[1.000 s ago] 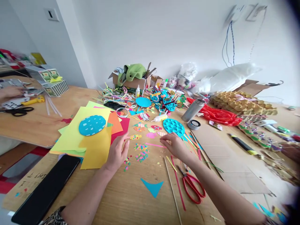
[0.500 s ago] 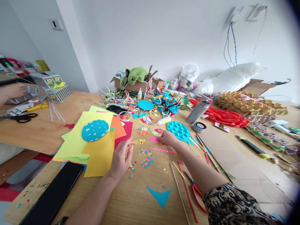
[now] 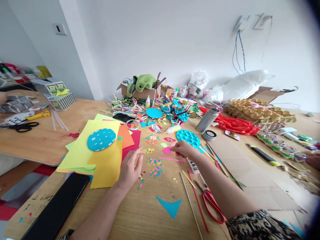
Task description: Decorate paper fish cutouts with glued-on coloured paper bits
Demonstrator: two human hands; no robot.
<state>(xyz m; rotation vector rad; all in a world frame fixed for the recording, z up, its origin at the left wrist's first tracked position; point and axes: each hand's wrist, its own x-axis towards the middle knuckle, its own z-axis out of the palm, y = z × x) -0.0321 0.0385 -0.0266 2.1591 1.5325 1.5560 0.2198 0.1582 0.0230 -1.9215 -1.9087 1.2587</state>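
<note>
My right hand (image 3: 184,150) has its thumb and fingers pinched at the right end of a small pink paper fish (image 3: 166,151). Beside that fish are a pale green paper fish (image 3: 164,145) and a red spotted one (image 3: 169,139). My left hand (image 3: 130,168) is open, thumb apart from the fingers, its fingertips close to a yellow spotted paper fish (image 3: 148,150). Above it lie an orange fish (image 3: 151,142) and a striped fish (image 3: 151,137). Small colourful paper scraps (image 3: 156,171) are heaped below, and a pink strip (image 3: 172,159) runs under my right hand.
Left are yellow paper sheets (image 3: 77,150) with a blue spotted oval (image 3: 101,139) and a black phone (image 3: 56,206). Right are a scalloped blue disc (image 3: 188,138), a metal flask (image 3: 207,120), tape (image 3: 209,135), red-handled scissors (image 3: 212,206) and cardboard (image 3: 240,160). A glue bottle (image 3: 173,129) lies ahead.
My right hand has drawn back slightly to the right, and the pink fish has shifted and turned a little with it. My left hand stays nearly still. The view has moved slightly.
</note>
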